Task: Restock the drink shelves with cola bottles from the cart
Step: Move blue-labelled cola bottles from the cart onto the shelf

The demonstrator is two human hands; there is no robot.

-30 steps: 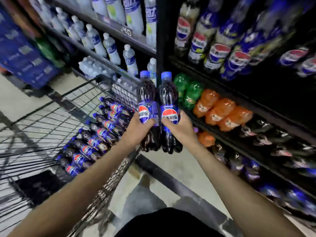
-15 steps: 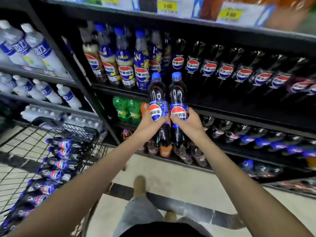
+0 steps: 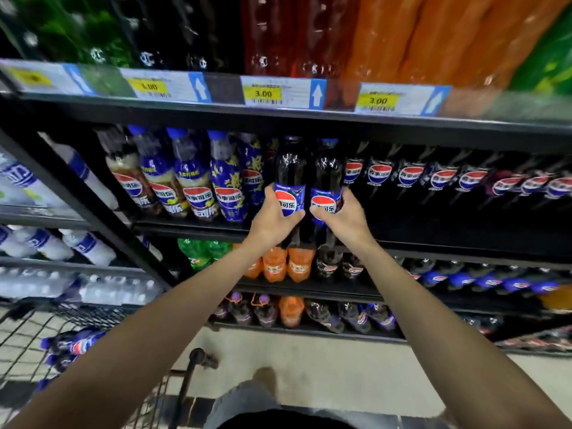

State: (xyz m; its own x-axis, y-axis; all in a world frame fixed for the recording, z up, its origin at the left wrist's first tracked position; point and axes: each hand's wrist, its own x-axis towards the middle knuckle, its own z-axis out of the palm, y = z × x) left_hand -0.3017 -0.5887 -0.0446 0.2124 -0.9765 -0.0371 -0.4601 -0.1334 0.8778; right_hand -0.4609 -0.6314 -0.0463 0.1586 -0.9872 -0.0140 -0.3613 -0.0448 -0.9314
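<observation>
Two cola bottles are being held side by side at the front of the cola shelf [image 3: 192, 228], one in each hand. The left hand [image 3: 270, 219] is wrapping its fingers and thumb round the label of the left bottle [image 3: 289, 168]. The right hand [image 3: 345, 216] is gripping the right bottle [image 3: 328, 171] the same way, also at label height. Both bottles are standing upright, their long axes running up and down. Their blue caps are pointing up towards the board above, and their bases are hanging down by the front edge of the cola shelf. Whether the pair are touching along their sides or sitting just apart cannot be told.

Left of the held pair on the cola shelf, blue-wrapped bottles [image 3: 193, 181] are standing in a row. To the right, a line of shelved cola [image 3: 411, 176] is running along the same shelf. Above the cola shelf, yellow price tags [image 3: 263, 93] are showing on the next board. Below it, orange bottles [image 3: 275, 264] are sitting. Down and to the left of the cola shelf, the wire cart [image 3: 21, 345] is carrying spare cola bottles [image 3: 77, 345], which are lying on their sides.
</observation>
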